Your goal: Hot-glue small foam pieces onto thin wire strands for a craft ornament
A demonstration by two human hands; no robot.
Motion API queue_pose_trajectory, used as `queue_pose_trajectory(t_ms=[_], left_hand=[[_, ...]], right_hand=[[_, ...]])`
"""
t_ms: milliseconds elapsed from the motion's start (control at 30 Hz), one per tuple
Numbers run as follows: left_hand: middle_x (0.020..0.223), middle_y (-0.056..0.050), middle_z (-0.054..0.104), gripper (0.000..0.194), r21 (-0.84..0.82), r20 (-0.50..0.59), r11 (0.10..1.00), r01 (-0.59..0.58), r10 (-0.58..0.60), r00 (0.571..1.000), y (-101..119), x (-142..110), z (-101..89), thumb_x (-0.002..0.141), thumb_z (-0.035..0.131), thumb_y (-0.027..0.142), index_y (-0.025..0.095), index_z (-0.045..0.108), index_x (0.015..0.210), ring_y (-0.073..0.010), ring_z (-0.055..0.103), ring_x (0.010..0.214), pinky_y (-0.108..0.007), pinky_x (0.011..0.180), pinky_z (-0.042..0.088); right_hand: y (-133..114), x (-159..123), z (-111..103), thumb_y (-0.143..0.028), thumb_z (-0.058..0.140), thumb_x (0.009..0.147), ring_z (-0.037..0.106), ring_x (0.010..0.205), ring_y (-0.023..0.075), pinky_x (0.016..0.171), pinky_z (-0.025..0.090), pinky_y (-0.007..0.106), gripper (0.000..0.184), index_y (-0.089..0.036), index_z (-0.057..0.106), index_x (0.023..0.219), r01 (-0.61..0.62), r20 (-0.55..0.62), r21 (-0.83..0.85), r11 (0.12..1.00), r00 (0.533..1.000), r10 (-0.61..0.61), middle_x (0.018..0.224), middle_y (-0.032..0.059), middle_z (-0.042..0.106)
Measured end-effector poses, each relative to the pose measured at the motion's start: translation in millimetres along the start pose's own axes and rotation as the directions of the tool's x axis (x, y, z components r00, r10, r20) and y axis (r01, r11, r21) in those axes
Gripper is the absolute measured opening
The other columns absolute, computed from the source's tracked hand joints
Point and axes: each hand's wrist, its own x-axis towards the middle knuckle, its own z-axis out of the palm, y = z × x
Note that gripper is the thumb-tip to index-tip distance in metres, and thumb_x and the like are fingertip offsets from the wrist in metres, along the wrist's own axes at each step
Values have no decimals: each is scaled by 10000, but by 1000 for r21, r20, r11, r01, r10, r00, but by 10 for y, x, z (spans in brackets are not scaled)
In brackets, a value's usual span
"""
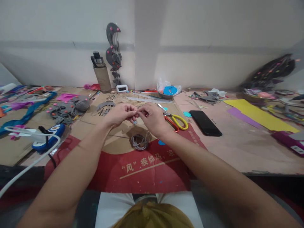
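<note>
My left hand (120, 114) and my right hand (153, 118) meet above the middle of the table, fingertips pinched together on a small thing between them, with a bit of light blue showing below the fingers. What it is I cannot make out. Below the hands a coil of grey cord (139, 141) lies on a red and brown cardboard sheet (142, 171). Scissors with yellow and red handles (174, 120) lie just right of my right hand.
A black phone (205, 123) lies right of the scissors. Yellow paper (258, 114) and purple paper (239, 114) lie further right. At the back stand a water bottle (101, 73), a small white clock (122, 88) and a bowl (167, 91). Grey felt pieces (68, 110) and a blue glue gun (48, 136) are on the left.
</note>
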Motion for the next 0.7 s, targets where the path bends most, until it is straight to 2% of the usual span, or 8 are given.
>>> queue_pose_trajectory(t_ms=[133, 233, 300, 367, 500, 700], left_hand=[[645, -44, 630, 121, 44, 13, 998, 45, -46, 999, -8, -8, -94, 734, 653, 259, 140, 655, 711, -90, 544, 526, -207, 512, 426], [625, -25, 636, 89, 302, -48, 952, 38, -24, 999, -82, 9, -165, 694, 670, 242, 158, 691, 719, -91, 508, 501, -205, 492, 372], [571, 8, 614, 128, 504, -36, 863, 8, 12, 999, -165, 34, -185, 598, 714, 175, 172, 711, 726, -91, 483, 484, -202, 481, 335], [513, 34, 567, 180, 608, 32, 792, -52, 41, 999, -258, 63, -184, 541, 708, 117, 187, 714, 706, -89, 449, 461, -202, 462, 305], [514, 27, 574, 118, 630, 33, 775, -57, 47, 998, -376, 106, -160, 563, 661, 119, 200, 700, 640, -92, 447, 457, -201, 444, 282], [538, 26, 586, 130, 673, -14, 739, -38, 65, 998, -366, 128, -132, 536, 679, 107, 195, 680, 631, -95, 463, 479, -199, 448, 307]], right_hand=[[37, 26, 98, -194, 544, 805, 516, 775, 166, 719, 388, 291, 85, -202, 592, 734, -3, -3, -64, 998, 1000, 3, 784, 41, 589], [88, 4, 194, -196, 562, 773, 499, 700, 150, 674, 380, 280, 59, -192, 583, 718, -88, -34, -52, 995, 996, 86, 726, 27, 575], [122, -27, 247, -192, 561, 761, 489, 673, 144, 652, 374, 274, 56, -190, 583, 710, -137, -21, -36, 990, 990, 137, 706, 20, 572], [151, -60, 284, -194, 559, 758, 485, 666, 142, 645, 371, 272, 54, -190, 587, 711, -163, 3, -30, 986, 987, 163, 702, 18, 572], [203, -111, 329, -203, 560, 767, 493, 675, 141, 659, 373, 273, 61, -188, 599, 723, -179, 43, -36, 983, 983, 181, 707, 21, 577], [292, -158, 386, -202, 570, 772, 503, 686, 138, 661, 372, 269, 57, -177, 612, 743, -176, 97, -38, 984, 979, 179, 728, 25, 590]])
